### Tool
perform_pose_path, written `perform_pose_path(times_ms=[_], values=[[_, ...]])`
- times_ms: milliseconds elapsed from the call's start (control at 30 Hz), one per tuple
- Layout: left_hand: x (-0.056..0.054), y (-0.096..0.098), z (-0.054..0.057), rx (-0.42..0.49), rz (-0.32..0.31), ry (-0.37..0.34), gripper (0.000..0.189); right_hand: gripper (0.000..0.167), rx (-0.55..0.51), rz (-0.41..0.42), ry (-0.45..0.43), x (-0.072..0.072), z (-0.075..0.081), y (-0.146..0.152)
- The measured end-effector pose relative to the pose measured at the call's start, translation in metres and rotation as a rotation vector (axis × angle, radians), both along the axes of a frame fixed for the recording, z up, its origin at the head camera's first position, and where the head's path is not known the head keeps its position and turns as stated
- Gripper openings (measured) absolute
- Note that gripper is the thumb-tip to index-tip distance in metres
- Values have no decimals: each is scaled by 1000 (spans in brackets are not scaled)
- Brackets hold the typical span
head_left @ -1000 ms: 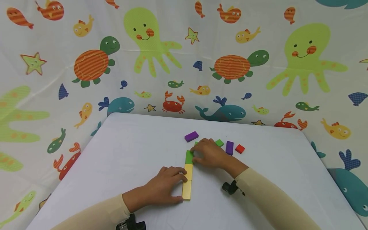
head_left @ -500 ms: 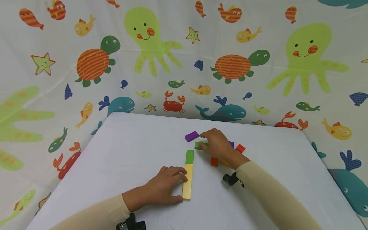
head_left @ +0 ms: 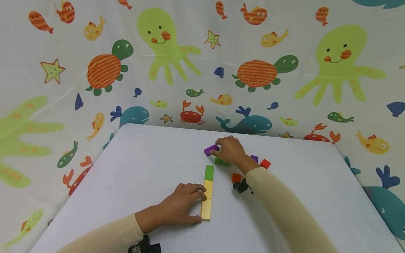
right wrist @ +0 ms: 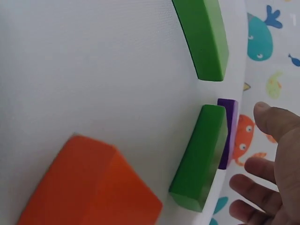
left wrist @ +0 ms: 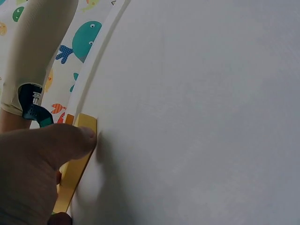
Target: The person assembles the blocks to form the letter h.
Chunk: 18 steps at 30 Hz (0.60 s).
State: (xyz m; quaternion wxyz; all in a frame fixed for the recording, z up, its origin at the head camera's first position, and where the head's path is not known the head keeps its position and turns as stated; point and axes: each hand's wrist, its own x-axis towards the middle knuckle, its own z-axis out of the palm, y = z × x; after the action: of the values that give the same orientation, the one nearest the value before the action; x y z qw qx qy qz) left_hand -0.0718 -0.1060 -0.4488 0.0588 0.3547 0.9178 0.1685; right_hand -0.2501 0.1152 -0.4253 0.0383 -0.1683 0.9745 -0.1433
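Observation:
Two yellow blocks (head_left: 206, 209) and a green block (head_left: 209, 173) lie end to end in a straight row on the white table. My left hand (head_left: 178, 205) rests at the row's left side, fingertips touching the yellow blocks. In the left wrist view its thumb (left wrist: 77, 140) lies against the near yellow block (left wrist: 72, 178). My right hand (head_left: 232, 150) is at the purple block (head_left: 209, 150) farther back, thumb and fingers apart around its right end. The right wrist view shows a gap between the hand (right wrist: 276, 154) and the purple block (right wrist: 228, 133). Another green block (head_left: 222, 162) lies just below that hand.
Right of the row lies an orange-red block (head_left: 236, 177), with a yellow piece mostly hidden by the right wrist. A second purple block (head_left: 254, 159), partly covered, and a red block (head_left: 265, 163) lie farther right. A sea-animal curtain (head_left: 190, 52) hangs behind the table.
My right hand has left the green block of the row, passed over the loose green block and moved back and left to the purple block. My left hand stays put.

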Motion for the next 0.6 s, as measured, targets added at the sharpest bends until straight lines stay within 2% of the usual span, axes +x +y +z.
perform_pose_path(times_ms=[267, 600], values=[[-1, -1, -1, 11, -8, 15, 51, 64, 34, -16, -17, -2, -5, -10], [-1, -1, -2, 16, -9, 12, 51, 64, 89, -32, 23, -2, -9, -17]])
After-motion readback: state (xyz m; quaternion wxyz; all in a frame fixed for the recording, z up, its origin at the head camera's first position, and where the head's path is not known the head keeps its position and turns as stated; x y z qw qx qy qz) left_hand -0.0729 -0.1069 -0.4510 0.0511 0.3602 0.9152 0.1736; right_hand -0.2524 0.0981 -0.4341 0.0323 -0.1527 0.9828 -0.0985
